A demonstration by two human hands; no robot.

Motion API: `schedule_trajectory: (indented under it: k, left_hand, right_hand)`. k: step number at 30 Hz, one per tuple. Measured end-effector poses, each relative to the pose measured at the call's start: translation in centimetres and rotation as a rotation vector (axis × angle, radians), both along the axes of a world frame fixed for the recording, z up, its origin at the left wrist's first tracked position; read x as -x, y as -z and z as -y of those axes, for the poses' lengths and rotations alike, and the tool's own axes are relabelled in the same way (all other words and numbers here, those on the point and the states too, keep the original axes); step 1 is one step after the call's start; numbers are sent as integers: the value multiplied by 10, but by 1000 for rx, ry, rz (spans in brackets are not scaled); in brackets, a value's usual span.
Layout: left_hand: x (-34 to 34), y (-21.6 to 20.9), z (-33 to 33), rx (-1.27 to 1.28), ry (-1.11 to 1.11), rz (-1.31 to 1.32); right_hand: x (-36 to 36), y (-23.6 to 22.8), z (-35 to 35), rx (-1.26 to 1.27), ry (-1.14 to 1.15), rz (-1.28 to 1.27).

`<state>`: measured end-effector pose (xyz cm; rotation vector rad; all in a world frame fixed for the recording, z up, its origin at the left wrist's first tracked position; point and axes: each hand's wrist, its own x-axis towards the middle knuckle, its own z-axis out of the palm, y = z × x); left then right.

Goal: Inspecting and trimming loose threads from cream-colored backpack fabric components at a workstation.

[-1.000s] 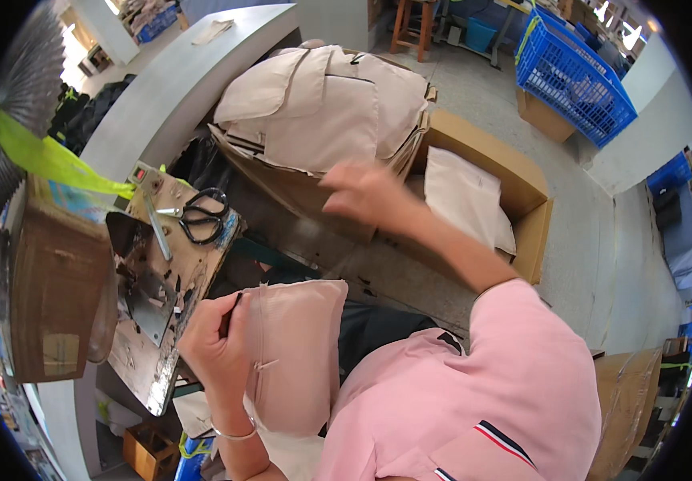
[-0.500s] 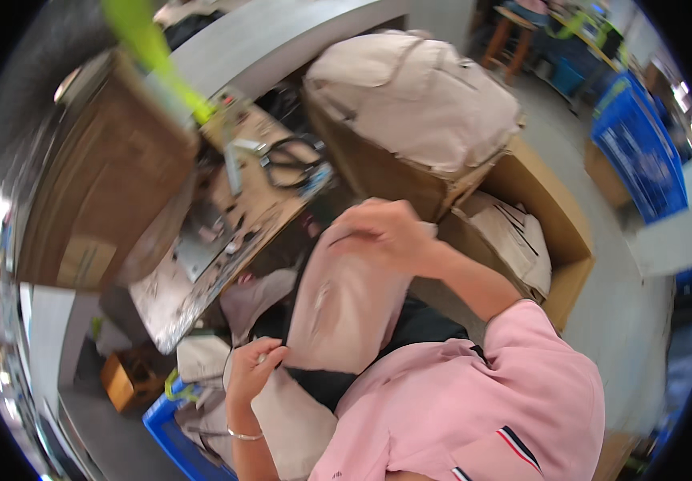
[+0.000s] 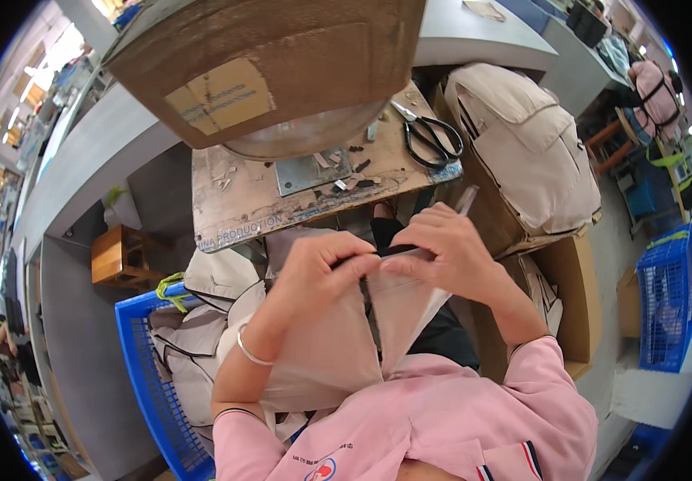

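Observation:
Both my hands pinch the top edge of a beige fabric bag piece in front of my chest. My left hand, with a bracelet at its wrist, grips it with thumb and fingers closed. Close beside it, my right hand is closed on the same edge. A dark strip runs down the middle of the cloth, and its lower part rests against my lap. Just beyond my hands is the worn sewing machine table, with a metal plate, scraps and black-handled scissors on it.
The large brown machine body overhangs the table. A blue basket of beige pieces stands at my left, near a wooden stool. On the right, a beige backpack lies on cardboard boxes; a blue crate stands farther out.
My view has swung to the right and the machine table now lies straight ahead. My left hand has risen to meet my right at the cloth's top edge.

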<state>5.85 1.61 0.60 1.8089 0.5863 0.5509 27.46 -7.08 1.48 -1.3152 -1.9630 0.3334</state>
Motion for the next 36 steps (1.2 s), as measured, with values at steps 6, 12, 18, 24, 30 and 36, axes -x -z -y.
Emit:
schedule_trajectory:
  k: [6, 12, 18, 24, 30, 36]
  left_hand:
    - [19, 13, -33, 501, 39, -16]
    - [12, 13, -78, 353, -200, 66]
    - [3, -3, -109, 390, -262, 28]
    - [1, -3, -128, 408, -330, 71]
    - [5, -1, -140, 420, -325, 78]
    - [15, -3, -144, 337, -451, 237]
  right_hand:
    - [-10, -18, -35, -281, 126, 243]
    - [-28, -9, -100, -214, 48, 168]
    - [-37, 14, -137, -86, 61, 39]
    - [-32, 2, -147, -8, 33, -177]
    - [-33, -2, -151, 15, 50, -240]
    - [-35, -15, -140, -167, 145, -303]
